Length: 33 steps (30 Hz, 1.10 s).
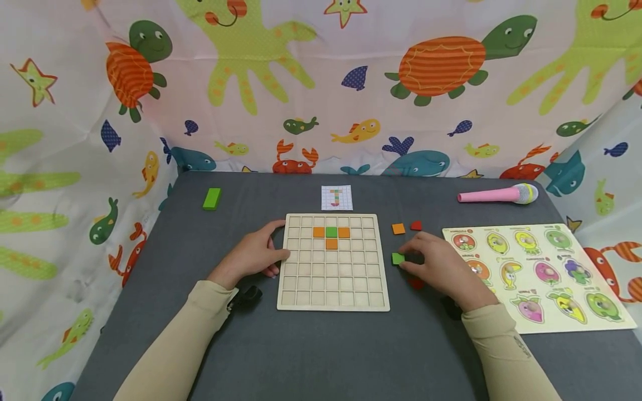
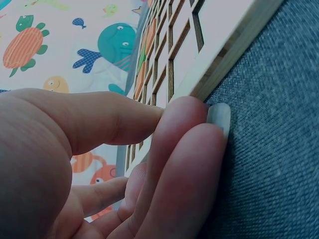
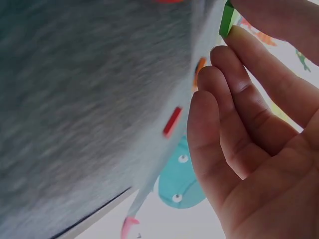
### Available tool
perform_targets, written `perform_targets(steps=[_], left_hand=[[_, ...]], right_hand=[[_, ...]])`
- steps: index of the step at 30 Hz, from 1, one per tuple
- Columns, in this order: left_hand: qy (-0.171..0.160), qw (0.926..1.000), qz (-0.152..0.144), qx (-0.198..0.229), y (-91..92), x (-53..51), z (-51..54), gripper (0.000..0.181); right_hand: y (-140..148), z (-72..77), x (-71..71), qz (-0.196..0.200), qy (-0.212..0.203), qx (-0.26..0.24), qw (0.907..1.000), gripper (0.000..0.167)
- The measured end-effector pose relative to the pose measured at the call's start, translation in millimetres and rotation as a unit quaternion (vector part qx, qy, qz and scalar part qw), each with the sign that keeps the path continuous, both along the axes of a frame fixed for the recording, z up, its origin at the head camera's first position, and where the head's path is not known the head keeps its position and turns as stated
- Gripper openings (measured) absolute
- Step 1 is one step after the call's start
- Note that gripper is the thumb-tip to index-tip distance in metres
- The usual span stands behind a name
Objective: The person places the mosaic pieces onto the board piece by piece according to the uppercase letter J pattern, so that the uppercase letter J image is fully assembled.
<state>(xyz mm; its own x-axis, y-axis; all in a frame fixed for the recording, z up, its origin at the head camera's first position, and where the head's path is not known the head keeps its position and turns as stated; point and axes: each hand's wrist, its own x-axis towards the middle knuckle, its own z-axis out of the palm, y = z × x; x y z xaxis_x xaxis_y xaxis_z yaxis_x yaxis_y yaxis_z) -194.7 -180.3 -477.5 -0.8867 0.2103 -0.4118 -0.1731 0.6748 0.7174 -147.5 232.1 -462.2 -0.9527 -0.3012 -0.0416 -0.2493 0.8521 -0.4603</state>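
My left hand (image 1: 253, 250) holds the left edge of a wooden grid board (image 1: 321, 307), thumb at the rim and the other fingers bent beside it. Three orange square tiles (image 1: 331, 243) and one green tile (image 1: 331, 232) sit in the board's upper cells. To the right of the board, my right hand (image 1: 433, 262) pinches another green square tile (image 1: 398, 258) between thumb and index finger. In the right wrist view that green tile (image 3: 227, 20) shows edge-on at the fingertips. A loose orange tile (image 1: 398, 229) and a red piece (image 1: 416, 225) lie beyond this hand; another red piece (image 1: 416, 283) is partly hidden beneath it.
A small card (image 1: 336, 197) with a coloured grid pattern lies behind the board. At the back left is a green block (image 1: 212, 199). A pink toy microphone (image 1: 496, 194) and a fruit picture board (image 1: 551, 328) lie on the right. A patterned curtain (image 1: 321, 106) surrounds the grey table (image 1: 321, 356).
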Motion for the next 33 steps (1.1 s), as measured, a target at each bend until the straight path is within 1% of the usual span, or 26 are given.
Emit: perform_targets(steps=[3,12,16,20,23,27,33], left_hand=[[0.001,1.0000,0.000,-0.002,0.3,0.7,-0.1,0.084],[0.003,1.0000,0.001,-0.001,-1.8,-1.4,1.3,0.085],[0.006,1.0000,-0.002,0.003,-1.4,-0.4,1.8,0.084],[0.004,0.9999,-0.003,0.009,0.1,1.1,-0.4,0.084],[0.004,0.9999,-0.002,0.011,1.0,0.9,-1.8,0.084],[0.001,1.0000,0.000,0.008,1.3,0.2,-2.2,0.085],[0.002,1.0000,0.001,0.002,-1.0,1.4,-0.3,0.085]], right_hand=[[-8.7,2.0,-3.6,0.006,0.001,-0.006,1.0000,0.021],[-51.7,7.5,-23.9,0.030,-0.003,-0.026,0.9992,0.025],[-72.3,9.5,-29.7,0.038,-0.016,-0.037,0.9985,0.024],[-90.4,8.2,-31.9,0.044,-0.024,-0.045,0.9977,0.022],[-101.1,5.8,-32.0,0.061,-0.014,-0.046,0.9970,0.021],[-112.6,2.3,-31.0,0.082,-0.001,-0.036,0.9960,0.021],[-122.9,-4.1,-29.5,0.096,0.011,-0.018,0.9952,0.020]])
